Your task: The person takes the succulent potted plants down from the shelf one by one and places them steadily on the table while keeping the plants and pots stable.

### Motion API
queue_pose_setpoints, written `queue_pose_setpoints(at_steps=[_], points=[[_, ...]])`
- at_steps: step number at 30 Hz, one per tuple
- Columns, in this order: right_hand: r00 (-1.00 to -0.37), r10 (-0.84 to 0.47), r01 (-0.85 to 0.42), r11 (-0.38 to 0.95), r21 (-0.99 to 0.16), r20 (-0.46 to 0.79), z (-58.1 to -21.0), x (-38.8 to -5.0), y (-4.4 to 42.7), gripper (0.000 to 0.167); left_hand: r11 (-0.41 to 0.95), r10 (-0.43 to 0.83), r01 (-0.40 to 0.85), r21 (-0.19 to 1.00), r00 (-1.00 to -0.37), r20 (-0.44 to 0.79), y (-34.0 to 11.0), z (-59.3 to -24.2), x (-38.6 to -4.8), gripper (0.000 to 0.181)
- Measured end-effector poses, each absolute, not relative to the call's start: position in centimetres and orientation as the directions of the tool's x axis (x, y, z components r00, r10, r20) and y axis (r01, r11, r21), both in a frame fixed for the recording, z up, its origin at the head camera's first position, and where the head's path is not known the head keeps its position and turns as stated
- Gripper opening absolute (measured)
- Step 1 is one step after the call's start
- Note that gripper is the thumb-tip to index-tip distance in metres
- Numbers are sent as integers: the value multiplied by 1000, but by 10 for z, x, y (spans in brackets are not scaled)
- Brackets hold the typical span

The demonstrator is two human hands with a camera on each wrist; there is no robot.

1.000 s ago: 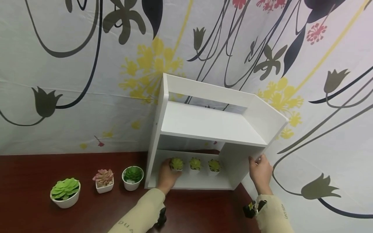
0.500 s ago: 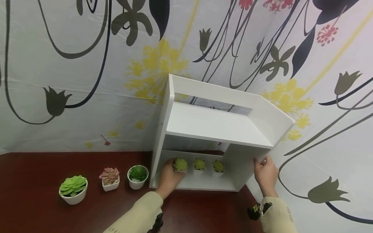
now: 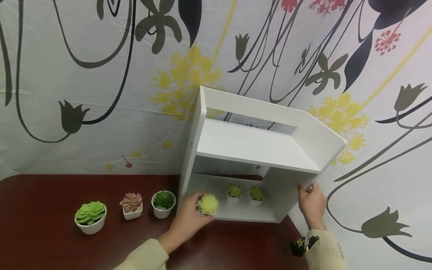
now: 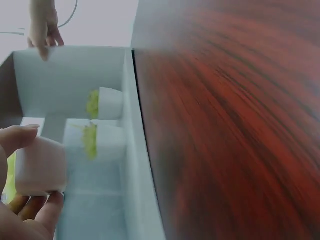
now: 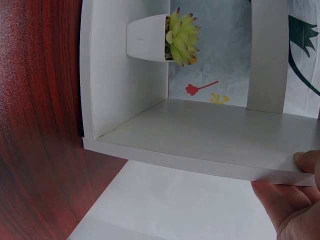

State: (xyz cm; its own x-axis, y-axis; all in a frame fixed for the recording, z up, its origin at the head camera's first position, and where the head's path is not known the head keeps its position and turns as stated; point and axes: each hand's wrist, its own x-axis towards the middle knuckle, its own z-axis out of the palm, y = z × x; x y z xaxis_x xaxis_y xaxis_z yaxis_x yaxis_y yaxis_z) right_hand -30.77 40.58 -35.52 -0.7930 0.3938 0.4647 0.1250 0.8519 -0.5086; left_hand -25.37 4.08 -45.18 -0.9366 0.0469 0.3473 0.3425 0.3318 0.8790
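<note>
My left hand (image 3: pixel 189 219) grips a small potted succulent (image 3: pixel 208 204) with pale green leaves, held in front of the lower compartment of a white shelf (image 3: pixel 256 144). In the left wrist view, thumb and fingers pinch its white pot (image 4: pixel 42 167) from two sides. Two similar potted succulents (image 3: pixel 234 191) (image 3: pixel 256 194) stand on the shelf's bottom board. My right hand (image 3: pixel 313 204) holds the edge of the shelf's right side panel; the right wrist view has the thumb (image 5: pixel 307 161) on the inner face and the fingers below the edge.
Left of the shelf, on the dark red wooden table (image 3: pixel 50 195), stand a dark green succulent (image 3: pixel 163 202) in a round pot, a pink one (image 3: pixel 131 205) in a square pot and a bright green one (image 3: pixel 90 215). A flower-patterned cloth (image 3: pixel 111 86) hangs behind.
My left hand has lifted the leftmost succulent off the bottom board and drawn it forward out of the compartment. My right hand keeps its hold on the side panel. The head view has shifted slightly.
</note>
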Motion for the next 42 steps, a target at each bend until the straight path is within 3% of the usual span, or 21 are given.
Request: queue_pose_setpoints(at_steps=[9, 19, 29, 42], points=[[-796, 395, 131, 852, -506, 458, -352, -306, 408, 42, 456, -37, 254, 853, -952, 304, -7, -431, -208, 74], [-802, 392, 128, 850, -510, 451, -356, -310, 407, 44, 552, -156, 78, 830, -968, 195, -75, -444, -173, 82], [-800, 385, 123, 856, -502, 460, -356, -308, 407, 43, 593, -205, -131, 794, -979, -9, -120, -464, -164, 95], [-817, 374, 122, 856, -502, 439, -355, -308, 406, 43, 637, -226, -233, 735, -968, -111, -158, -489, -161, 103]])
